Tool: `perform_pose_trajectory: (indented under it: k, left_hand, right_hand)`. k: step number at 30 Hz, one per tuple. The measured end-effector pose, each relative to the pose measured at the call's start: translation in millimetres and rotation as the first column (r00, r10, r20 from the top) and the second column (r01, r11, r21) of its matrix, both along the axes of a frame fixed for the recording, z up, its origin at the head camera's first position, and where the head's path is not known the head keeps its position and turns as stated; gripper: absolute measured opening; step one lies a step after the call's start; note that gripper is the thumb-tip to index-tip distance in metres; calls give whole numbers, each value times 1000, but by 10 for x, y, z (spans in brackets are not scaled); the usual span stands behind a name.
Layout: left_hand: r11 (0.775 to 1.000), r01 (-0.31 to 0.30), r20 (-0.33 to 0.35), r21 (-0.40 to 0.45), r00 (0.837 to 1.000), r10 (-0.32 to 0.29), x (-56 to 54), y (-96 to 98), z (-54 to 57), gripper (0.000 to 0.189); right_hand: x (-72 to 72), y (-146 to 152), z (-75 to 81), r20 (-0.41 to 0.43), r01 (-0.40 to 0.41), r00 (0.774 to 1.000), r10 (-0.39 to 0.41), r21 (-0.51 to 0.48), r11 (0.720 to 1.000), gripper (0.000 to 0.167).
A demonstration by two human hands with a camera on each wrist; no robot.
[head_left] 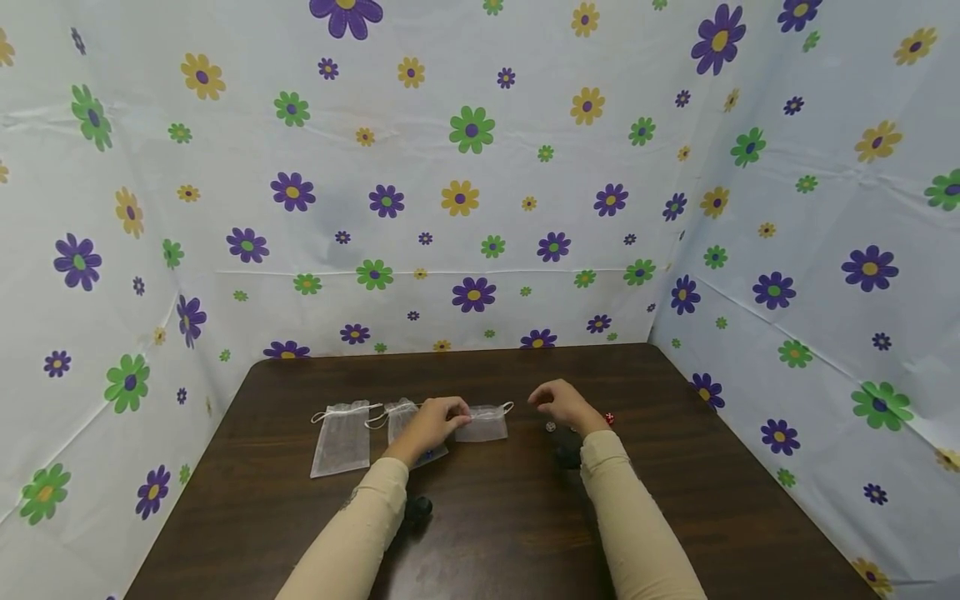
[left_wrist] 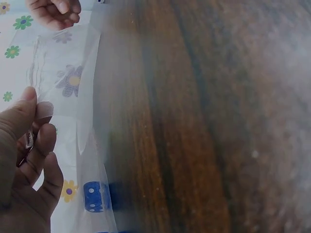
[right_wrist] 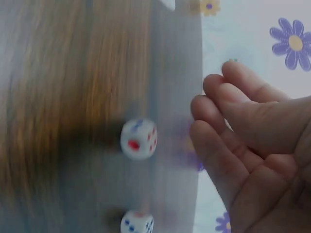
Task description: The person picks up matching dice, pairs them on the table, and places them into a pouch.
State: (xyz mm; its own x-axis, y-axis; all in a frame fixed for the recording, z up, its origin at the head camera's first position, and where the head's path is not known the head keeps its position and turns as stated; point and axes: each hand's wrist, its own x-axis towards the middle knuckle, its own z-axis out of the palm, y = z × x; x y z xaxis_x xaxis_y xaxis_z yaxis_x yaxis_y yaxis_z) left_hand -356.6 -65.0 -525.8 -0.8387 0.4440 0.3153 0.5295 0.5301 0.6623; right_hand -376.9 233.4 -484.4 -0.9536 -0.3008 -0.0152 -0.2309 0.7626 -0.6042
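My left hand (head_left: 438,423) pinches the gathered edge of a small sheer white drawstring bag (head_left: 483,427) between thumb and fingertips. In the left wrist view the see-through fabric of this bag (left_wrist: 73,92) hangs beyond the thumb. Below it, a blue die (left_wrist: 95,196) with white dots shows through another bag. Over the table to the right is my right hand (head_left: 564,406), its fingers loosely bent and nothing visible between them. Near it are white dice, one die (right_wrist: 139,139) with red and blue dots beside the fingertips and a second die (right_wrist: 137,222) at the lower frame edge.
A flat white drawstring bag (head_left: 341,442) lies at the left of the dark wooden table (head_left: 502,517). Beside it a second bag (head_left: 399,417) is partly covered by the left hand. A red die (head_left: 609,418) sits by the right wrist. Flower-printed sheets (head_left: 420,308) stand behind the table.
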Motion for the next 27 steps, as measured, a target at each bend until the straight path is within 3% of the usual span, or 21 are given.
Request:
perform_pose_trajectory:
  k: [7,13,27]
  left_hand:
    - [1000,14,-14,-1,1000,-14,-5,4,-25,8]
    - [1000,13,-29,-7,999,-13,-5,2,-28,10]
    - [1000,4,-18,-14,1000,-5,-4,17,-40,7]
  right_hand:
    - [12,171,-95,34,-19,999,18,21,1000,24]
    - [38,212,-177,48,-11,999,9,42,999,17]
    - [-67,36,-259,-76,9,997,-9,3,1000,8]
